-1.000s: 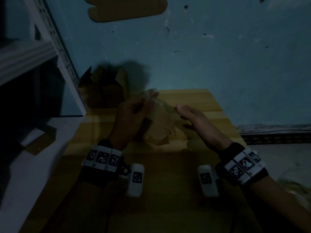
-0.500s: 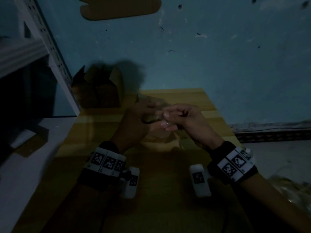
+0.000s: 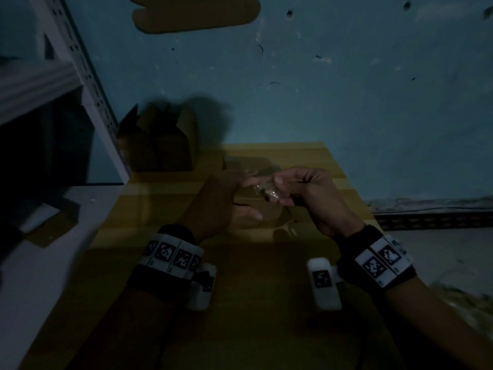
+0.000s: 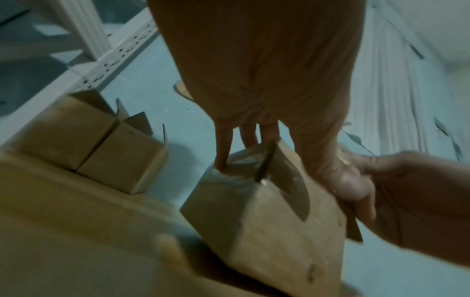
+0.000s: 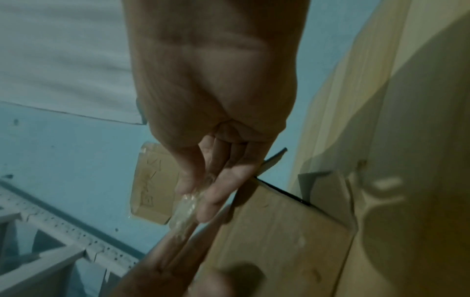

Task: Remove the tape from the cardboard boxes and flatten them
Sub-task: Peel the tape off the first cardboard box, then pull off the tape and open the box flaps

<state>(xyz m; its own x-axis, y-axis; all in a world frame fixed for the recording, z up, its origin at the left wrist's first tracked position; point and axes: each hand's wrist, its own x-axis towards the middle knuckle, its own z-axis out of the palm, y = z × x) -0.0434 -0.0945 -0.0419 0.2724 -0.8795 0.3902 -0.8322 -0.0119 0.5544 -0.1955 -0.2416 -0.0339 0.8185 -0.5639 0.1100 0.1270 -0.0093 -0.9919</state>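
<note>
A small cardboard box (image 3: 268, 216) sits over the wooden table (image 3: 240, 316), partly hidden by both hands. My left hand (image 3: 226, 198) holds it, with fingers (image 4: 223, 152) on its taped top and the thumb along the side; the box (image 4: 267, 225) is tilted. My right hand (image 3: 306, 193) pinches a crumpled strip of clear tape (image 3: 266, 190) just above the box. In the right wrist view the tape (image 5: 187, 203) hangs from the pinching fingertips (image 5: 213, 197) beside the box (image 5: 279, 231).
Open cardboard boxes (image 3: 160, 140) stand at the table's back left (image 4: 101, 152). A flattened cardboard piece (image 3: 194, 14) lies on the blue floor beyond. A white metal rack (image 3: 88, 84) stands to the left. More clear tape (image 4: 292, 184) still clings to the box.
One second ago my left hand held the box up and the right hand was open beside it. The hands then met, and now the right hand pinches a wad of tape.
</note>
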